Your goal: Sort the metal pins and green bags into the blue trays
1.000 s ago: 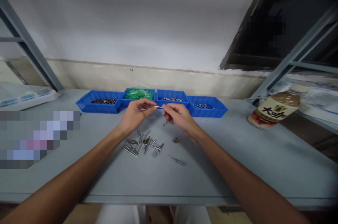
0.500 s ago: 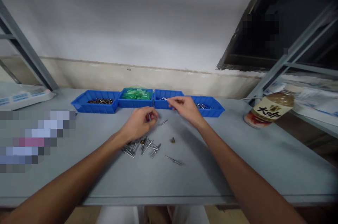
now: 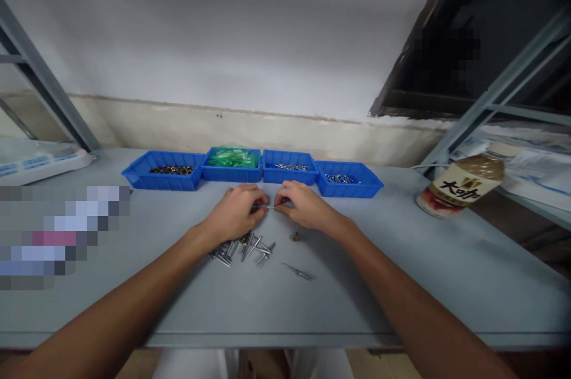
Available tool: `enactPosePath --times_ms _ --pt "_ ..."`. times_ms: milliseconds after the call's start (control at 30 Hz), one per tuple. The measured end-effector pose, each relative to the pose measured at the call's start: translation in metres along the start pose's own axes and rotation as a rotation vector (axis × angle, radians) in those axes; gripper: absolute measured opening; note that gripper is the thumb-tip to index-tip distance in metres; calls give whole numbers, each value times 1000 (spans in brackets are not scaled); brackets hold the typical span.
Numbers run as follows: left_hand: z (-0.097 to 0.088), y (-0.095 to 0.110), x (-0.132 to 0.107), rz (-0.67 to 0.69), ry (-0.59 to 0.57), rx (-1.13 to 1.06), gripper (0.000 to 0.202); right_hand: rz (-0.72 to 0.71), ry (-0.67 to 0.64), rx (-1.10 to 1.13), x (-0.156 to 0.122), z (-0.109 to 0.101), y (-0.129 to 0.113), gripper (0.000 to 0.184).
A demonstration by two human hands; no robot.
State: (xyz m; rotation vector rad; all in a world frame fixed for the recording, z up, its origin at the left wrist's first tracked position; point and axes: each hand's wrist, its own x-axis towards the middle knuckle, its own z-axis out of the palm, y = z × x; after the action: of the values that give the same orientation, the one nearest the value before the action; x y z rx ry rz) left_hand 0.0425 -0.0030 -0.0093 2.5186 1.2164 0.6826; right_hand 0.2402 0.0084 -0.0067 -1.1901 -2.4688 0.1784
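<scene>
A thin metal rod (image 3: 270, 207) runs between my two hands above the grey table. My left hand (image 3: 236, 211) is closed, with thumb and fingers pinching one end of it. The fingertips of my right hand (image 3: 304, 205) pinch the other end, very close to the left fingertips. Most of the rod is hidden by the fingers. Below my left hand lies a pile of metal pin-like parts (image 3: 252, 248), partly covered by the wrist. Right of the pile sit a small brass-coloured fitting (image 3: 295, 237) and a single slim metal part (image 3: 298, 272).
Along the back, blue bins hold small brown-and-silver parts (image 3: 172, 170), green plastic pieces (image 3: 234, 157), thin rods (image 3: 289, 167) and short shiny pins (image 3: 339, 179). A labelled bottle (image 3: 464, 185) leans at the right. At the far left lies a white power strip (image 3: 49, 166).
My right hand has come away from the third bin, down and left, to meet my left hand. A rod now spans between their fingertips. The loose parts on the table stay put.
</scene>
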Motion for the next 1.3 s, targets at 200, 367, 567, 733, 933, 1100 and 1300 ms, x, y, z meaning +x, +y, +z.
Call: enactPosePath --times_ms 200,367,567,733,933,1100,1300 --pt "-1 -4 3 -35 77 68 22 42 58 206 1 2 -8 9" --pt "-3 -2 4 -77 118 60 30 30 181 287 2 -1 -14 7" --pt "-9 1 5 -56 192 -90 19 25 278 290 5 -2 -14 4" --pt "-13 -4 4 -22 253 -80 12 29 219 182 4 -5 -12 9" --pt "-16 -13 3 110 165 51 14 153 60 375 2 -5 -15 12" --pt "-24 -23 3 71 182 45 17 389 258 872 10 -5 -8 14" --pt "-28 -29 0 73 -57 134 18 596 518 1291 13 4 -10 37"
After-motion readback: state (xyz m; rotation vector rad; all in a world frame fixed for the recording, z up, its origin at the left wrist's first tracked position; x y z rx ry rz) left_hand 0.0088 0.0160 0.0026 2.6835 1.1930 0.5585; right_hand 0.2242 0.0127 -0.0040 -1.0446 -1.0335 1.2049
